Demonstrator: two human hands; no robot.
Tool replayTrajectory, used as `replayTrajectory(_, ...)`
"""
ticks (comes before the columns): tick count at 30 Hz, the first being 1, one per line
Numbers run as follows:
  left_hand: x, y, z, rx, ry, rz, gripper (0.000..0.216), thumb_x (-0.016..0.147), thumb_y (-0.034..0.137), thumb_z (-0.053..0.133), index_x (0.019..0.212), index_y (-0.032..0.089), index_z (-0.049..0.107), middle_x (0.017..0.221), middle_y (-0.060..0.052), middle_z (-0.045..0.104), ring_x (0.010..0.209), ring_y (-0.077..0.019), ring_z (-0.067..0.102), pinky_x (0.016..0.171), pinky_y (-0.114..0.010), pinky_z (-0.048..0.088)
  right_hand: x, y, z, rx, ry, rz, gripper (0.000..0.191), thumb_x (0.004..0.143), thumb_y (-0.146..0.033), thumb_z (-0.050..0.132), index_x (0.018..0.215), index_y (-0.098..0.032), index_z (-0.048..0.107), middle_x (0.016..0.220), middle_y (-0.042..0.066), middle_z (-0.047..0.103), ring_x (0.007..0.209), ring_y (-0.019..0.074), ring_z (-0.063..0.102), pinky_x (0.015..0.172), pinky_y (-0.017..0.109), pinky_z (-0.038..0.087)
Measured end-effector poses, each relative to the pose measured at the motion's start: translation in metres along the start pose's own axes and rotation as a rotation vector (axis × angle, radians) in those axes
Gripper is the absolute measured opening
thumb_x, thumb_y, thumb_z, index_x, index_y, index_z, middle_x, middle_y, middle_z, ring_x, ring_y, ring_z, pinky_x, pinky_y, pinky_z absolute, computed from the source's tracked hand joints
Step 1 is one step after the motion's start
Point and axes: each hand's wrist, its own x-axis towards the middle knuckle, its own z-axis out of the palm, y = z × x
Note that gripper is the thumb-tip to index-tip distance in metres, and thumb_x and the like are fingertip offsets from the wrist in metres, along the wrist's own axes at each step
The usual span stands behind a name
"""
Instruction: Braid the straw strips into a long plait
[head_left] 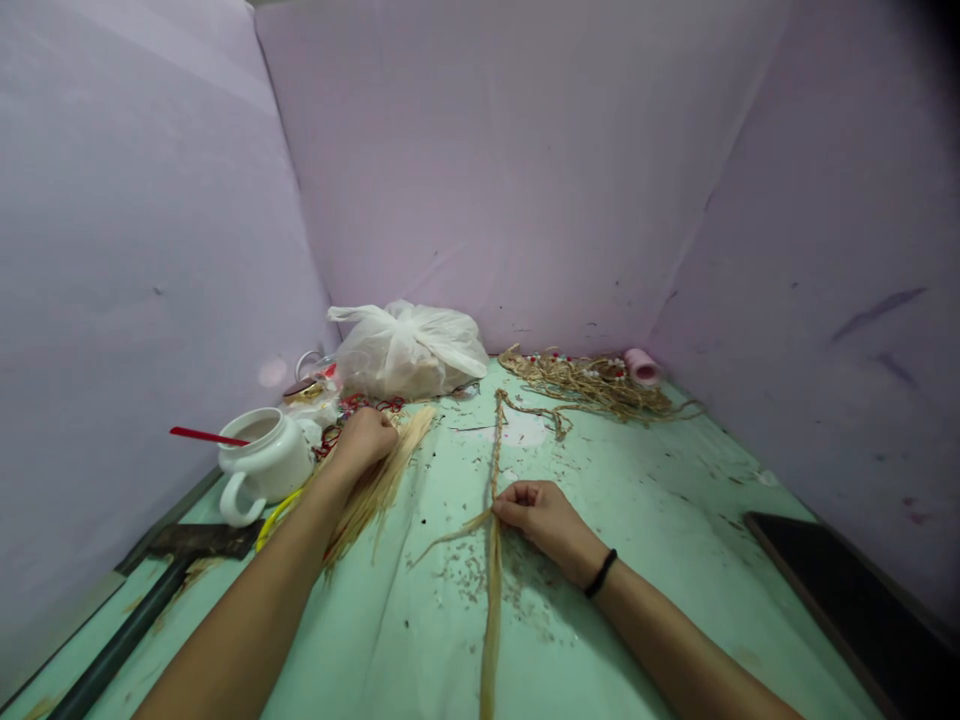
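Note:
My right hand (541, 520), with a black band at the wrist, pinches a thin straw braid (497, 450) at the point where its plaited part ends. Below the fingers the loose straw strands (491, 610) hang straight toward me, and one thin strand splays out to the left. My left hand (365, 440) is closed over the upper end of a bundle of pale straw (405, 460), its fingertips pressed together among the strands. How many strands it grips is hidden.
On the left are a white mug (266, 455) with a red stick (208, 436) and a black-handled hammer (142, 610). A white plastic bag (409, 350) stands at the back. Finished braids (592, 385) and a pink spool (643, 367) lie back right; a dark flat object (847, 600) lies right.

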Motion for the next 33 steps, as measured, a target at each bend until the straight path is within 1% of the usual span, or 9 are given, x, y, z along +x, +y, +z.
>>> replayTrajectory(4,0.003,-0.001,-0.012,-0.163,-0.041,-0.004,0.006,0.055,0.019,0.050,0.052,0.015,0.053,0.045,0.001,0.044,0.048,-0.0113,0.043,0.045,-0.021,0.026,-0.001,-0.002,0.000,-0.010,-0.008,0.016,0.010,0.061,-0.018,0.054,0.054,-0.013,0.051,0.040,-0.006,0.040,0.037,0.0038,0.026,0.039,0.019,0.020)
replayTrajectory(6,-0.003,0.006,-0.022,-0.351,-0.134,0.028,0.007,0.056,0.022,0.051,0.054,0.016,0.050,0.044,0.003,0.041,0.044,-0.0086,0.038,0.042,-0.020,0.024,0.000,-0.001,0.000,-0.010,-0.009,0.008,0.009,0.061,-0.018,0.053,0.054,-0.013,0.052,0.041,-0.005,0.042,0.036,0.0037,0.027,0.039,0.019,0.020)
replayTrajectory(8,-0.016,0.018,-0.032,-0.556,-0.317,0.082,0.011,0.057,0.025,0.053,0.056,0.016,0.046,0.044,0.004,0.038,0.041,-0.0063,0.033,0.040,-0.019,0.022,0.002,0.001,0.000,-0.011,-0.008,-0.008,0.009,0.061,-0.018,0.053,0.054,-0.013,0.053,0.042,-0.004,0.044,0.037,0.0037,0.028,0.039,0.019,0.021)
replayTrajectory(11,-0.040,0.041,-0.033,-0.754,-0.696,0.170,0.018,0.054,0.027,0.058,0.058,0.016,0.044,0.046,0.006,0.036,0.039,-0.0041,0.032,0.039,-0.017,0.019,0.004,0.004,-0.001,-0.022,-0.010,-0.023,0.010,0.061,-0.018,0.053,0.053,-0.012,0.054,0.041,-0.004,0.044,0.037,0.0036,0.028,0.039,0.019,0.021)
replayTrajectory(15,-0.065,0.064,-0.006,-0.708,-1.053,0.190,0.015,0.054,0.027,0.056,0.060,0.016,0.047,0.043,0.007,0.036,0.035,-0.0044,0.031,0.037,-0.018,0.019,0.002,0.001,-0.001,-0.020,-0.008,-0.007,0.011,0.062,-0.017,0.053,0.052,-0.012,0.055,0.039,-0.005,0.042,0.036,0.0034,0.028,0.038,0.018,0.021)
replayTrajectory(17,-0.070,0.068,0.011,-0.609,-1.045,0.193,0.010,0.053,0.024,0.051,0.056,0.016,0.046,0.042,0.007,0.035,0.036,-0.0046,0.031,0.037,-0.018,0.021,0.001,-0.001,-0.001,-0.004,-0.003,0.003,0.010,0.061,-0.015,0.053,0.052,-0.011,0.056,0.040,-0.005,0.044,0.037,0.0033,0.028,0.038,0.018,0.021)
replayTrajectory(21,-0.070,0.067,0.027,-0.420,-0.863,0.229,0.007,0.053,0.021,0.046,0.055,0.016,0.049,0.044,0.006,0.037,0.039,-0.0054,0.031,0.040,-0.019,0.025,0.001,-0.002,-0.002,0.015,-0.008,0.010,0.009,0.062,-0.013,0.053,0.053,-0.011,0.055,0.041,-0.004,0.047,0.037,0.0031,0.029,0.039,0.018,0.021)
replayTrajectory(28,-0.065,0.065,0.022,-0.239,-0.676,0.409,0.016,0.055,0.019,0.047,0.061,0.013,0.060,0.055,0.001,0.051,0.051,-0.0084,0.041,0.048,-0.018,0.030,0.002,-0.001,-0.002,0.024,-0.024,0.012,0.011,0.063,-0.013,0.053,0.053,-0.011,0.053,0.039,-0.005,0.044,0.035,0.0030,0.028,0.038,0.018,0.020)
replayTrajectory(33,-0.069,0.072,0.015,-0.179,-0.548,0.417,0.022,0.057,0.020,0.049,0.069,0.014,0.066,0.063,-0.002,0.060,0.058,-0.0118,0.050,0.053,-0.019,0.033,0.000,-0.003,-0.002,0.035,-0.030,0.007,0.011,0.064,-0.012,0.052,0.053,-0.012,0.053,0.039,-0.005,0.044,0.035,0.0028,0.028,0.039,0.018,0.021)
